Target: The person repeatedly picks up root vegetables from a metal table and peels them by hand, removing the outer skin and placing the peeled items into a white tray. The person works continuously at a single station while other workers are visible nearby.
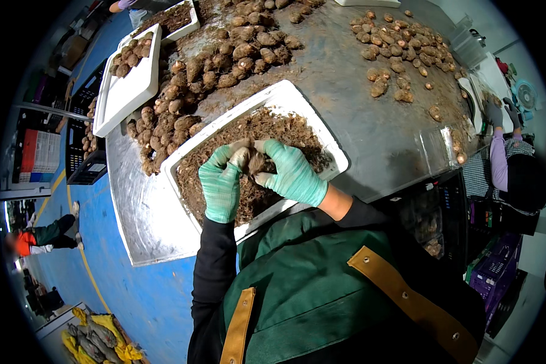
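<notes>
My left hand [223, 177] and my right hand [293, 170], both in green knit gloves with soiled fingertips, hold one small hairy brown taro corm [257, 164] between them. The fingers cover part of it. Both hands are above a white foam box [300, 98], whose bottom is covered with loose brown root fibres and peelings [273, 123]. Just beyond the box's far left side lies a large heap of hairy taro corms [209, 73] on the metal table [141, 218].
Trimmed corms [396, 50] lie spread at the far right. A white foam tray [127, 98] with several corms stands at the left, near black crates [86, 166]. At the right works a person with gloved hands [505, 113]; another person [45, 234] is on the blue floor [118, 291].
</notes>
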Motion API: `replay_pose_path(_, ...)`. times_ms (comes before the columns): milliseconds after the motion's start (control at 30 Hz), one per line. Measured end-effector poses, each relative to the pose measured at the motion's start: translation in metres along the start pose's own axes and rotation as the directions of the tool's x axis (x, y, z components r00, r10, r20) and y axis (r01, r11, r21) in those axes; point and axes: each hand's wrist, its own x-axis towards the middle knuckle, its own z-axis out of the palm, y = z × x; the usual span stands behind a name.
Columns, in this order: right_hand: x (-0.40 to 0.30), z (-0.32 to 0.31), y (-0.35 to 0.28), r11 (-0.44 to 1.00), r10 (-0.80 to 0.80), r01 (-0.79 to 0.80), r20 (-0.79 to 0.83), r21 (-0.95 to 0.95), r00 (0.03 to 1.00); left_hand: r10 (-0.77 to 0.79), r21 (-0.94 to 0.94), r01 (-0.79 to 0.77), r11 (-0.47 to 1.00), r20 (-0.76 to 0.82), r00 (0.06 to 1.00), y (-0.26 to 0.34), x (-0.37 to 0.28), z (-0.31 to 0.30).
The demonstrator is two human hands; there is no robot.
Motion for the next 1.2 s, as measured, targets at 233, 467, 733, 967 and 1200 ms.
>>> replay_pose_path(233,0.002,0.012,0.003,0.989,-0.147,0.149,-0.074,0.019,0.986,-0.152,-0.187,0.136,0.973,-0.072,0.986,-0.019,0.009,-0.014)
replay_pose_path(467,-0.001,0.008,-0.001,0.988,-0.135,0.131,-0.039,-0.083,0.99,-0.001,0.136,0.001,0.991,-0.003,1.0,-0.003,0.0,-0.008)
replay_pose_path(733,-0.007,0.016,0.0,0.993,-0.064,0.074,-0.109,0.094,0.992,-0.14,-0.096,0.135,0.986,-0.051,0.989,-0.016,0.004,-0.02)
replay_pose_path(967,-0.003,0.017,-0.005,0.985,0.013,0.01,-0.134,0.17,0.991,-0.04,-0.08,0.03,0.996,-0.132,0.99,-0.021,-0.004,-0.022)
replay_pose_path(1200,0.0,0.023,-0.003,0.992,0.112,-0.093,-0.267,0.083,0.957,-0.005,-0.035,0.0,0.999,-0.155,0.988,-0.013,-0.016,-0.023)
